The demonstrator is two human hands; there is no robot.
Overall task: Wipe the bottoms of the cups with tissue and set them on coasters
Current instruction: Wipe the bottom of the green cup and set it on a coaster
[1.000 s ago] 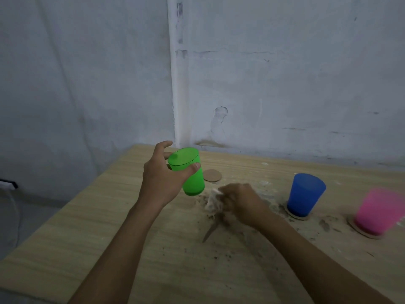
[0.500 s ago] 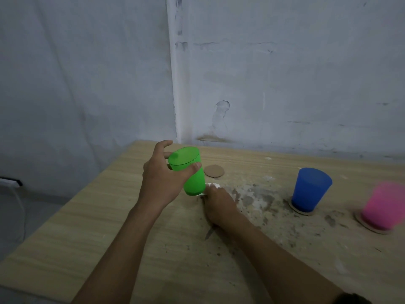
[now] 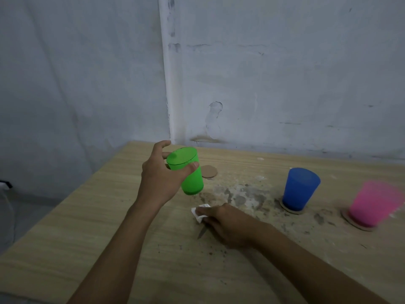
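Observation:
My left hand [image 3: 161, 181] grips a green cup [image 3: 188, 172] upside down and tilted above the wooden table [image 3: 65, 238], its bottom facing up. My right hand [image 3: 225, 222] rests low on the table and holds a crumpled white tissue [image 3: 200, 212] against the surface, below and right of the cup. An empty round brown coaster [image 3: 209, 171] lies just behind the green cup. A blue cup [image 3: 299, 189] stands upright on its coaster [image 3: 292, 209]. A pink cup [image 3: 372, 202], blurred, stands on another coaster [image 3: 355, 222] at the far right.
Grey dirt smears and dark crumbs [image 3: 241, 194] cover the table's middle between my right hand and the blue cup. A white wall [image 3: 263, 84] rises directly behind the table. The table's left edge [image 3: 72, 189] drops off to the floor.
My right hand with the tissue slid along the table toward me, away from the green cup. The left hand kept the cup raised in nearly the same spot.

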